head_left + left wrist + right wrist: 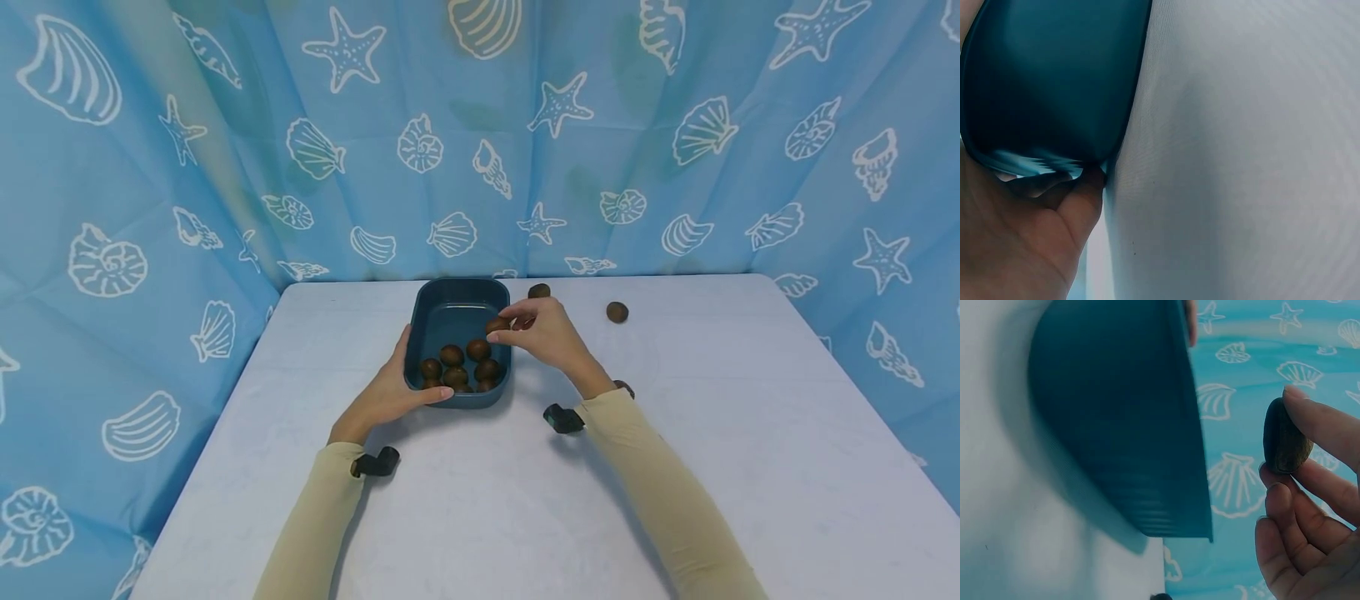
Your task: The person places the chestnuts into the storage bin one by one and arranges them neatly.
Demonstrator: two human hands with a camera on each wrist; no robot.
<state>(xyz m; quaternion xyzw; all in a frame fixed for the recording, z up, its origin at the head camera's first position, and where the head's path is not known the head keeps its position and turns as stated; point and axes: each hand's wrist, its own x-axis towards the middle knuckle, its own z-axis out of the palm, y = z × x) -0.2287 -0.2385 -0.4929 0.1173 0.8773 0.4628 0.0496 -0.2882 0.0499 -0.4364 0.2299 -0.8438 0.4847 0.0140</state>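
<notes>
Head view: left hand (387, 392) grips the blue container (457, 318) at its near-left corner, presumably for steadiness, while right hand (549, 335) pinches a brown piece (496, 326) fingertip-deep, presumably for control.

In the head view, the bin (474, 401) hides some fingers of the left hand (390, 390) and parts of the nearest brown pieces (486, 385), too crowded to count. The bottom edge cuts off both sleeves (667, 500). Both wrist views crop the bin; the right hand (551, 333) partly covers its held piece (1286, 440).
</notes>
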